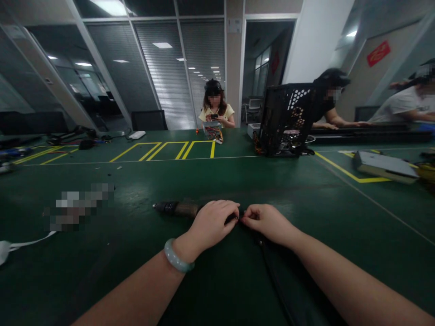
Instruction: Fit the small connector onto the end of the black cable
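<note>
A dark electric screwdriver [185,208] lies on the green table, its tip pointing left. My left hand [214,222] is closed around its rear end, with the fingers curled over the top. Close beside it, my right hand [272,225] pinches the black cable at the tool's back end, thumb and fingertips together. The connection between tool and cable is mostly hidden by my fingers. From there the black cable [273,271] runs toward me over the table and out at the bottom. A pale green bangle [176,258] is on my left wrist.
A black computer case [282,117] stands at the far right of centre. Right of it lies a flat grey metal box [384,165]. Yellow tape [183,150] marks the green table [136,280]. A person [217,108] sits opposite; others work at the right. A white cord [34,242] lies left.
</note>
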`<state>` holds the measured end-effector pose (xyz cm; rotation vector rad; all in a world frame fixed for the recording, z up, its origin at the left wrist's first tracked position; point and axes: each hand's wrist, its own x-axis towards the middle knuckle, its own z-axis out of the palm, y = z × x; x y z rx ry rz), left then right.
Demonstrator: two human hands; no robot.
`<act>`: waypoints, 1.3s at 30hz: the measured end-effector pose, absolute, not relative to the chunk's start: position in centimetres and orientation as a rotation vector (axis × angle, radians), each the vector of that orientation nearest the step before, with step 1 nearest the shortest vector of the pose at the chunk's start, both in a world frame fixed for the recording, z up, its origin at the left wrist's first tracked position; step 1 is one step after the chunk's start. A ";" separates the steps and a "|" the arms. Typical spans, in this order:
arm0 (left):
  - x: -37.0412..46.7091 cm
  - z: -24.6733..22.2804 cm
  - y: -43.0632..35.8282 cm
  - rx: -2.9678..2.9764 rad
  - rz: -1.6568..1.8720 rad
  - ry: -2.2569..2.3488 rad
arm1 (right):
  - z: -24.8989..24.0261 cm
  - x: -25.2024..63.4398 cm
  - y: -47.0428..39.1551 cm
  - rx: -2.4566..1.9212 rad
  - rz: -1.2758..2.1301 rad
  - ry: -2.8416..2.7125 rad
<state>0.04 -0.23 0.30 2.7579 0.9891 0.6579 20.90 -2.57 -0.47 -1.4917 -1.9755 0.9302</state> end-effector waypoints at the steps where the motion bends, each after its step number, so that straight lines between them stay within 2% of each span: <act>1: 0.0 0.3 -0.2 2.769 0.652 0.978 | -0.5 20.9 -2.6 -1.497 0.920 -1.977; 39: 0.0 0.2 -0.3 2.732 0.638 1.053 | -0.5 21.0 -2.6 -1.487 0.923 -2.005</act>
